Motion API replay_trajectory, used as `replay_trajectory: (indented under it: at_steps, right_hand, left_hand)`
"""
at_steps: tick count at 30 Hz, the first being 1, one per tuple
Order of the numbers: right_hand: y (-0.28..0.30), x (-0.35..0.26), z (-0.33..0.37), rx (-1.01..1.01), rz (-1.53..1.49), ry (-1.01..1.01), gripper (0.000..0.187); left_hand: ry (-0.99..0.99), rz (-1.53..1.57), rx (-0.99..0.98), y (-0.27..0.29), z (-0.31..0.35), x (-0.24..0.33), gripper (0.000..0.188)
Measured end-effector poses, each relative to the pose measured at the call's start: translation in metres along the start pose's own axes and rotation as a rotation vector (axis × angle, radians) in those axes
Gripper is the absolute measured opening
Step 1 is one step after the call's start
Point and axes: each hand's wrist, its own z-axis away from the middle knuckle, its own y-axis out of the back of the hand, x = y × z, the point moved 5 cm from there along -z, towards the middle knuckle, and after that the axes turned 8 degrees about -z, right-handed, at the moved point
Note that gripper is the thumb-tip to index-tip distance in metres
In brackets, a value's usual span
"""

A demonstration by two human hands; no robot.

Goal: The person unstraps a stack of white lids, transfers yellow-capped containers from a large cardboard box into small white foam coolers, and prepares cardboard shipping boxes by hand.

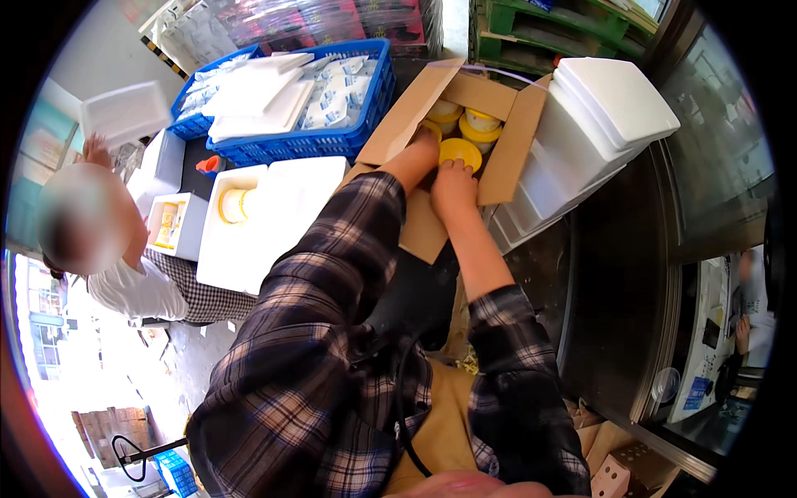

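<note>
An opened cardboard carton (501,158) in front of me holds several white tubs with yellow lids (481,126). My right hand (454,187) reaches over its near side, fingers curled onto the edge of a yellow-lidded tub (462,151). My left hand (426,148) is down inside the carton's left part, close against another yellow lid (432,129). Its fingertips are hidden by the tubs and the carton, so its grip does not show.
White foam boxes and lids (599,108) are stacked right of the carton. At left stand blue crates (290,148) of white packets, an open foam box (282,199) with a white tub, and a tape dispenser (210,165). A co-worker (141,286) raises a foam lid (124,114).
</note>
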Motion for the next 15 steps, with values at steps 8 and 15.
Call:
replay_trajectory:
  at_steps: [8,15]
  right_hand:
    - [-0.04,0.026,-0.037,-0.13,0.195,-0.077,0.047]
    - [-0.028,0.022,-0.026,-0.087,0.127,0.004,0.046]
  left_hand:
    - [0.06,0.121,0.002,-0.018,-0.016,0.015,0.033]
    - [0.348,0.689,0.363,0.031,0.022,-0.088,0.028]
